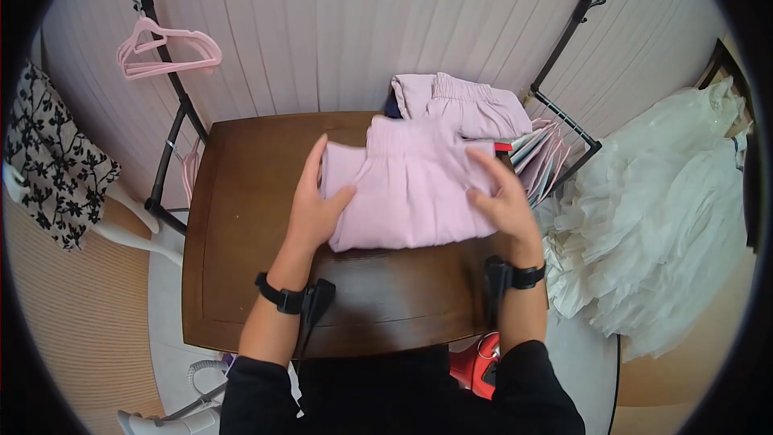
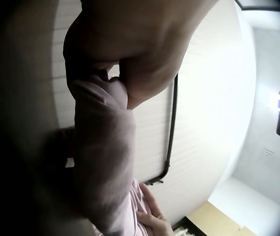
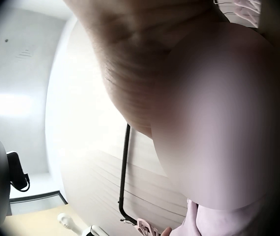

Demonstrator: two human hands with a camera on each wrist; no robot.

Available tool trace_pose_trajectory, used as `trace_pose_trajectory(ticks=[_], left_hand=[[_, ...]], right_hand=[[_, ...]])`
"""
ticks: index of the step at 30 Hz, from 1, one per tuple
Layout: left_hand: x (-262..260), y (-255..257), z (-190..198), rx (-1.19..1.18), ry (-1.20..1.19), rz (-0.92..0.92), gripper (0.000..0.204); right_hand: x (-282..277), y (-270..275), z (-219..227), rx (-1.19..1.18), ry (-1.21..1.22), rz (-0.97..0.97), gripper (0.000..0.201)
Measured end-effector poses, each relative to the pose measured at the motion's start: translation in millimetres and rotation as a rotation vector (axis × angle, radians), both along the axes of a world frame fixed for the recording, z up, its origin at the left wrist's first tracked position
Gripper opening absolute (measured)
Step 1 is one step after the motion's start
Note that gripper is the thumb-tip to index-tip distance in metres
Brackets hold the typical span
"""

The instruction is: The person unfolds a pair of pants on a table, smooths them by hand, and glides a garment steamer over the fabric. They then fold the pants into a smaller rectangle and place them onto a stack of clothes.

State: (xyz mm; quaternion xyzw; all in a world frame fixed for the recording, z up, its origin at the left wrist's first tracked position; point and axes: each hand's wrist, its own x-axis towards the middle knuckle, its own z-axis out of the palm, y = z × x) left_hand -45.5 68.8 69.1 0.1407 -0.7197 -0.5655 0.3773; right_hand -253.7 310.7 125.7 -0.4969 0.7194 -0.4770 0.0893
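Note:
A folded light-pink garment with a gathered elastic waistband (image 1: 407, 185) is between my two hands, over the brown wooden table. On its left side my left hand (image 1: 312, 203) grips the edge, thumb on top and fingers along the outer side. My right hand (image 1: 509, 201) holds the opposite edge the same way. In the left wrist view the garment (image 2: 105, 157) hangs as a thick fold from the left hand's (image 2: 130, 44) pinch. Blur covers much of the right wrist view, below the right hand (image 3: 140, 64).
Another folded pink garment (image 1: 479, 105) lies at the table's (image 1: 241, 234) back right corner. Pink hangers (image 1: 167, 52) hang from the black rack (image 1: 173, 72) at left. A white ruffled dress (image 1: 660, 217) stands at right, a patterned dress (image 1: 56, 161) at far left.

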Motion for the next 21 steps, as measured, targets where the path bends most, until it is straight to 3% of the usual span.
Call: trace_pose_trajectory(ticks=[2, 5, 8, 9, 11, 13, 15, 19, 21], left_hand=[[-27, -3, 44, 0.075, 0.106, -0.072, 0.079], [-91, -23, 88, -0.055, 0.172, -0.054, 0.079], [-156, -37, 120, -0.154, 0.167, 0.068, 0.081], [-175, -38, 126, -0.042, 0.123, 0.071, 0.081], [-209, -44, 105, 0.069, 0.079, 0.069, 0.084], [-250, -57, 40, 0.046, -0.104, 0.16, 0.081], [-245, -51, 7, 0.088, -0.247, -0.111, 0.081], [-227, -31, -4, 0.229, -0.229, -0.056, 0.075], [-214, -23, -3, 0.368, -0.11, -0.043, 0.068]], right_hand=[[-20, -2, 38, -0.06, 0.084, -0.02, 0.061], [-69, -9, 86, -0.157, 0.03, -0.051, 0.061], [-124, -18, 118, -0.229, -0.037, -0.081, 0.064], [-137, -21, 121, -0.235, -0.032, -0.081, 0.064], [-167, -27, 109, -0.157, -0.113, -0.242, 0.068], [-211, -31, 55, -0.108, -0.04, -0.32, 0.073], [-226, -27, 16, 0.187, -0.063, -0.491, 0.077], [-218, -10, -8, 0.123, 0.036, -0.5, 0.077], [-219, 0, -16, -0.045, 0.079, -0.599, 0.073]])
